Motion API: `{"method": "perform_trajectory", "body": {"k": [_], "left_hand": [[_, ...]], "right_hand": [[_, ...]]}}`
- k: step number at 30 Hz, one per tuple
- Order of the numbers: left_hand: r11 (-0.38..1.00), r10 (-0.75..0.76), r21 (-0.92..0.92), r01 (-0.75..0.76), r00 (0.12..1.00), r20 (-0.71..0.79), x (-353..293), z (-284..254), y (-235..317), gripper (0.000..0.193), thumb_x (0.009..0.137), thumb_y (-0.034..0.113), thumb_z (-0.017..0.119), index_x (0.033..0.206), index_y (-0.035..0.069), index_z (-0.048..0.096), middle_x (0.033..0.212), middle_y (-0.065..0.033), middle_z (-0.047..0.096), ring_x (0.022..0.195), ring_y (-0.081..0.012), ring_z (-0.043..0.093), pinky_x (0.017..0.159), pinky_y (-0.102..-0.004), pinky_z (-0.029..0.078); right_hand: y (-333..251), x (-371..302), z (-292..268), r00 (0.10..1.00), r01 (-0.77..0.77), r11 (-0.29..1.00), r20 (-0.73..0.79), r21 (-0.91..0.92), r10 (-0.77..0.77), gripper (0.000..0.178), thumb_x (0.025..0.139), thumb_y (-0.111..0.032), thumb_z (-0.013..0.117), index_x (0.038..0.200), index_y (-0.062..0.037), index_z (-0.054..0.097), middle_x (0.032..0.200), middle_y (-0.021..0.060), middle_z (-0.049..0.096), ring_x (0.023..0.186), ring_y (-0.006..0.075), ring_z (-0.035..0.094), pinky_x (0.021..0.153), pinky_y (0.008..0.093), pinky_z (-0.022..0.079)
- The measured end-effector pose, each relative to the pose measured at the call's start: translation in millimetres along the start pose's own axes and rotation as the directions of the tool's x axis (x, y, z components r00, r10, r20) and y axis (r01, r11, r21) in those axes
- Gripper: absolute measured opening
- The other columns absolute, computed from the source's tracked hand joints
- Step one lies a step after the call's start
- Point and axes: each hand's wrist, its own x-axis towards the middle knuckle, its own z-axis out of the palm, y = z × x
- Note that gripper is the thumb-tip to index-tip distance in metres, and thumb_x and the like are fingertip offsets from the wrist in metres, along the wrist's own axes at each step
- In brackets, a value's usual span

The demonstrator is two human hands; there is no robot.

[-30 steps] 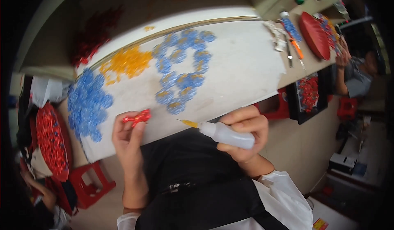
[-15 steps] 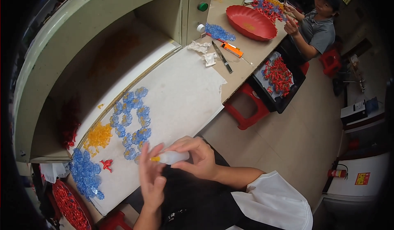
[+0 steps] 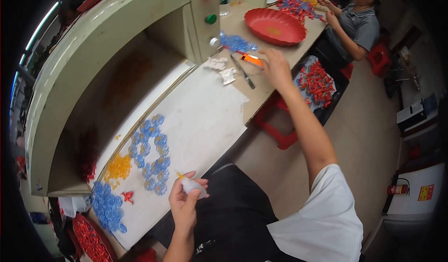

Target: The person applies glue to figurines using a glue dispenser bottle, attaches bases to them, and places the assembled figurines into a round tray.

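Observation:
My left hand (image 3: 185, 201) is closed around a small white squeeze bottle (image 3: 192, 187) with a thin yellow tip. The tip points up and away, over the near edge of the white paper (image 3: 200, 117). At the far end of the bench, my right hand (image 3: 276, 68) has its fingers closed on the near end of an orange-handled tool (image 3: 252, 60). The fingers hide that end of it. Blue flower-shaped pieces (image 3: 154, 157) with yellowish centres lie on the paper. Beside them are small yellow pieces (image 3: 117, 168), a blue pile (image 3: 107, 206) and a red piece (image 3: 127, 196).
Dark tweezers (image 3: 242, 70) and crumpled tissue (image 3: 227, 76) lie near my right hand. Beyond stands a red scalloped tray (image 3: 275, 26). A hooded cabinet (image 3: 107, 24) borders the left. A co-worker (image 3: 354, 28) sits at the far end, with a black tray (image 3: 322, 115) nearer.
My right hand has left the bottle and reached far across the bench to the orange-handled tool. My left hand now holds the bottle alone. The view has shifted slightly.

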Motion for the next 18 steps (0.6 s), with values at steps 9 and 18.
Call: {"method": "perform_trajectory", "body": {"k": [9, 18], "left_hand": [[0.968, -0.149, 0.228, 0.104, 0.970, 0.192, -1.2, 14.3, -17.2, 0.039, 0.077, -0.001, 0.056, 0.114, -0.003, 0.044, 0.100, -0.0135, 0.056, 0.086, -0.0154, 0.056, 0.074, -0.0243, 0.046], [0.916, -0.292, 0.338, 0.215, 0.935, 0.199, 13.4, 26.7, -50.9, 0.036, 0.077, 0.007, 0.060, 0.110, 0.000, 0.048, 0.093, -0.0077, 0.060, 0.079, -0.0067, 0.055, 0.070, -0.0190, 0.045]], "right_hand": [[2.3, 7.6, 38.7, 0.977, 0.207, 0.962, 0.093, -0.177, -0.193, 0.015, 0.075, -0.011, 0.047, 0.086, -0.0029, 0.054, 0.083, 0.0132, 0.054, 0.082, 0.0271, 0.054, 0.066, 0.0380, 0.047], [8.6, 12.6, 35.8, 0.979, 0.137, 0.991, 0.154, -0.015, -0.133, 0.014, 0.068, -0.007, 0.053, 0.079, 0.0008, 0.053, 0.079, 0.0188, 0.052, 0.079, 0.0346, 0.050, 0.070, 0.0403, 0.042]]}}
